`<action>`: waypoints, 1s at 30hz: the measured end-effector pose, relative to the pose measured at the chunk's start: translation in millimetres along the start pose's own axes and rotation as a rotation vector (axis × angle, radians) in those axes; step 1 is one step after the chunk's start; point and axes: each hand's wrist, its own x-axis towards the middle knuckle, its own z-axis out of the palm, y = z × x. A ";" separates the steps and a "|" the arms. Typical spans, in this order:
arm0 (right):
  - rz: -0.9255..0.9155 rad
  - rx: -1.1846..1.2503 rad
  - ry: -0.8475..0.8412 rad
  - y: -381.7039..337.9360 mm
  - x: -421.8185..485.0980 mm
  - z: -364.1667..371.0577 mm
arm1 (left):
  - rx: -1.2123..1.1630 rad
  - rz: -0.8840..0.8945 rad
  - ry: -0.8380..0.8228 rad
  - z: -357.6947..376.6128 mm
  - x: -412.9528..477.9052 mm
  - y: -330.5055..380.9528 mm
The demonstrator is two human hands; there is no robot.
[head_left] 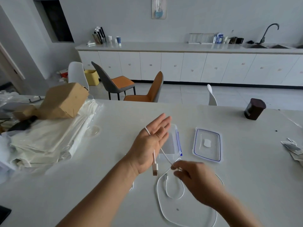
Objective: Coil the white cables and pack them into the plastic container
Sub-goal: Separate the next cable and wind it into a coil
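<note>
**White on white, blue trim**

The white cable sits on a plain white tabletop. The clear container has blue clips, and its clear lid has a blue outline. Upper right is a dark maroon jar, upper left a brown cardboard box. Behind are orange-and-grey chairs and a yellow bin.

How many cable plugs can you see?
2: a USB plug hanging below the left hand, a smaller plug on the table near the right hand. Others may be hidden.
</note>
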 end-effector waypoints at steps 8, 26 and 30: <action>-0.367 -0.284 0.031 -40.9 6.1 -77.0 | 0.435 -0.217 -0.204 15.4 -14.1 -22.2; -0.063 -0.097 -0.089 -28.3 -14.9 4.1 | -0.352 -0.184 -0.060 1.8 -18.5 21.2; -0.261 -0.389 0.035 -35.1 -4.9 -49.5 | -0.167 -0.298 -0.103 -0.1 -24.0 10.9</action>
